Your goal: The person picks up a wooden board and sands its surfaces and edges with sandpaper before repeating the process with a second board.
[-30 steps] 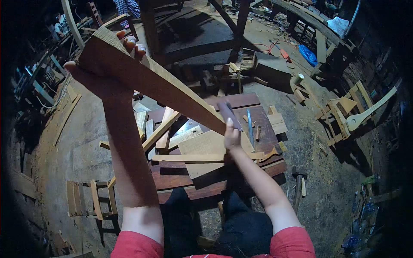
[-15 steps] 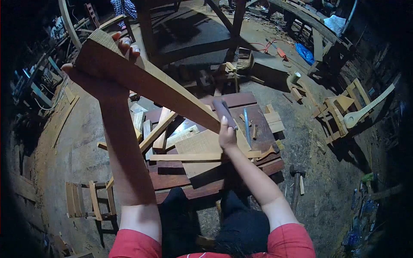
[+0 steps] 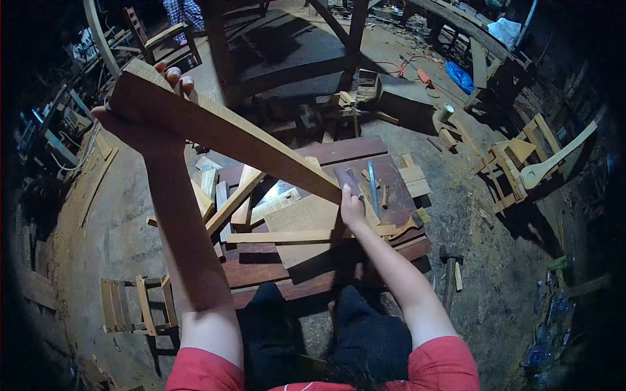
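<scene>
A long, thick wooden beam [image 3: 228, 133] slants across the view, its wide end raised at the upper left. My left hand [image 3: 147, 127] grips that wide end, fingertips curling over the far side. At the beam's lower right end, my right hand [image 3: 353, 207] is closed around a dark, flat block [image 3: 347, 180], which lies against the beam's end. Below are a flat wooden board [image 3: 303, 257] and a narrow strip [image 3: 287, 237] on a dark red plank table [image 3: 261, 272]. A chisel-like blue tool [image 3: 373, 184] rests right of the beam.
A hammer [image 3: 450, 274] lies on the floor to the right of the table. Small wooden frames stand at the left [image 3: 140, 303] and right [image 3: 515, 163]. Behind are a large dark wooden structure [image 3: 287, 78] and a blue bag [image 3: 460, 77]. A person's patterned clothing [image 3: 184, 14] shows at the top.
The beam's wide end and my left hand have shifted slightly down and left. My right hand and the dark block have moved slightly right.
</scene>
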Tool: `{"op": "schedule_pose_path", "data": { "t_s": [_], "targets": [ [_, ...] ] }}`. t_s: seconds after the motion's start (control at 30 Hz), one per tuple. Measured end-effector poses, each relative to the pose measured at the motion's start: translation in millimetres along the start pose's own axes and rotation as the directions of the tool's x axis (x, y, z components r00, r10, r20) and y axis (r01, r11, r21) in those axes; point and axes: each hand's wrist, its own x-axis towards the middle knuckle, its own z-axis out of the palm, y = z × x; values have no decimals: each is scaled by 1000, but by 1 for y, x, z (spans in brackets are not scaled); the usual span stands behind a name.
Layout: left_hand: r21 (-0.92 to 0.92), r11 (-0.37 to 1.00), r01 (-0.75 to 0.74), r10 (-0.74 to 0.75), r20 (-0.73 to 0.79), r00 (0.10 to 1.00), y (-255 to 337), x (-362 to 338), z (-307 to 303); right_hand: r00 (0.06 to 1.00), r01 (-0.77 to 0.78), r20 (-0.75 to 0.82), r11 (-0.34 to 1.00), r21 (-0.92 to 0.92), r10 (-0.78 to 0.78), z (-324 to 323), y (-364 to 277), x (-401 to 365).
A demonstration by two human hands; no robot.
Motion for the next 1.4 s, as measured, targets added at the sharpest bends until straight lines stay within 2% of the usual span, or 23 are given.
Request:
{"op": "schedule_pose_path", "data": {
  "t_s": [0.07, 0.17, 0.2, 0.23, 0.3, 0.4, 0.43, 0.5, 0.53, 0.57, 0.63, 0.7, 0.77, 0.8, 0.9, 0.97, 1.0, 1.1, 1.23, 1.3, 1.33, 1.37, 1.4],
  "targets": [
    [-201, 963, 177, -101, 340, 935, -2, 5, -4, 990, -138, 17, 981, -139, 142, -1, -20, -1],
    [-132, 989, 73, -56, 126, 990, -7, 5, 14, 997, -74, 10, 992, -98, 75, 3, -104, -18],
    [-185, 979, 88, -53, 189, 980, -8, 3, 25, 945, 320, -115, 940, 115, -307, 16, -105, -12],
    [-177, 981, 82, -50, 180, 982, -9, 3, 26, 875, 483, -138, 855, 189, -464, 13, -127, -21],
    [-141, 988, 68, -30, 256, 966, -9, 3, 27, 822, 568, -153, 802, 183, -548, 14, -126, -28],
    [-282, 959, 33, 59, 309, 949, -12, 0, 33, 871, 477, -238, 855, 203, -430, 19, -65, -13],
    [-312, 948, 63, 42, 319, 947, -11, 0, 33, 952, 297, -10, 917, 265, -305, 12, -45, -9],
    [-295, 954, 48, 3, 172, 985, -7, -4, 40, 996, 53, 71, 999, -13, -52, 5, -4, 5],
    [-259, 960, 109, -62, 182, 981, -9, -4, 38, 994, -15, 111, 996, 89, 5, 3, -31, -2],
    [-220, 960, 172, -129, 195, 972, -11, -3, 38, 994, -4, 107, 996, 87, -6, 7, -62, -5],
    [-204, 964, 167, -125, 204, 971, -12, -1, 43, 924, 375, -66, 854, 362, -378, 18, -127, -11],
    [-187, 970, 158, -119, 202, 972, -14, -3, 46, 832, 503, 36, 781, 370, -554, 9, -201, -30],
    [-171, 976, 133, -106, 158, 982, -14, -4, 50, 786, 613, 76, 789, 35, -614, 6, -228, -42],
    [-170, 978, 125, -99, 156, 983, -13, -6, 54, 859, 428, 101, 812, 396, -502, 3, -241, -46],
    [-119, 989, 90, -88, 21, 996, -9, -7, 59, 787, 580, -55, 706, 406, -614, 13, -187, -28],
    [-66, 994, 87, -86, 26, 996, -12, -7, 50, 812, 566, -31, 772, 291, -583, 19, -131, 5],
    [78, 994, 73, -71, -30, 997, -12, -6, 47, 912, 375, 43, 872, 314, -408, 18, -115, 9],
    [89, 994, 70, -63, -78, 995, -16, -4, 55, 912, 374, 20, 848, 376, -410, 17, -184, -14],
    [-7, 999, 45, -45, -97, 994, -17, -3, 60, 522, 849, -153, 528, 1, -839, 22, -234, -38],
    [-37, 997, 70, -72, -62, 995, -14, -4, 50, 700, 708, -55, 680, 190, -712, 24, -219, -28],
    [-30, 997, 67, -69, -63, 996, -12, -4, 46, 411, 863, -103, 423, -275, -906, 31, -186, -17],
    [21, 999, 28, -25, -145, 989, -12, -4, 43, 632, 775, -137, 627, 81, -763, 30, -183, -23],
    [73, 997, -7, 23, -222, 975, -13, -3, 40, 742, 667, -87, 718, 201, -665, 28, -165, -17]
  ]
}}
